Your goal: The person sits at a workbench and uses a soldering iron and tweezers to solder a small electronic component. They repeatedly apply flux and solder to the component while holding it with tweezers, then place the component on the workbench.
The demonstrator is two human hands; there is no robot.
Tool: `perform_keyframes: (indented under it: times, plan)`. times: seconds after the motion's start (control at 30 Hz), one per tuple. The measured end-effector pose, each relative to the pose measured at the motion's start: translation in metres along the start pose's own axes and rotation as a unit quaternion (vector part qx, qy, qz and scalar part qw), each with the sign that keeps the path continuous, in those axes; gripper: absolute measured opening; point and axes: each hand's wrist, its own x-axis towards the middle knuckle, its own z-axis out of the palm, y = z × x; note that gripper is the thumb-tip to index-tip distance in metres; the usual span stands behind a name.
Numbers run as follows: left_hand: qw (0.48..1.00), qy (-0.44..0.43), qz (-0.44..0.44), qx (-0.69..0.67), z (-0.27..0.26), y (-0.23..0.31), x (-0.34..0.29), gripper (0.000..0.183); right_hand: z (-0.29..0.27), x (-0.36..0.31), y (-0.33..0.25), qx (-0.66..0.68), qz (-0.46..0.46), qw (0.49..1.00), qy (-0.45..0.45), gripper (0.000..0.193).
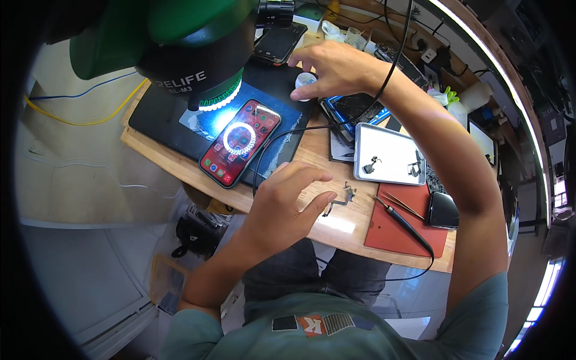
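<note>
Jar [306, 79]: small, round, whitish; top turned upward, lid or open mouth not distinguishable. Placed between thumb and fingers of right grip [342, 67], contact with fingertips unclear.

Flex part [349, 194]: small, thin, angular, dark grey with metallic patches; bent strip leading to wider, irregular end. Lying loose on bare wooden worktop [360, 211], just right of left grip [282, 198], near thumb tip, unheld.

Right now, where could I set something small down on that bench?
Free: the bare wood between the black mat and white tray, beyond the left hand; also the front left of the red mat, beside the soldering iron. Crowded: behind the tray, and around the right hand and jar.
</note>
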Motion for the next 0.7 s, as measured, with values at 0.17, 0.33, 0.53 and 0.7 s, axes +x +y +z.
perform_keyframes:
  times: [0.17,0.33,0.53,0.7]
  plan:
    - [0.975,0.0,-0.126,-0.181,-0.016,0.003,-0.005,0.023,-0.006,0.003,-0.004,-0.042,0.022,0.998,-0.039,0.047]
    - [0.984,0.129,-0.027,0.122,-0.025,-0.013,0.062,0.026,-0.005,0.0,0.001,-0.006,0.02,0.999,-0.042,0.043]
    - [0.96,0.121,0.166,0.188,0.007,0.029,0.017,0.03,-0.001,-0.004,0.017,-0.019,0.0,1.0,-0.005,0.066]
    - [0.95,-0.155,0.244,0.119,0.04,0.068,-0.027,0.027,0.001,0.012,0.02,-0.036,0.037,0.998,-0.027,0.064]
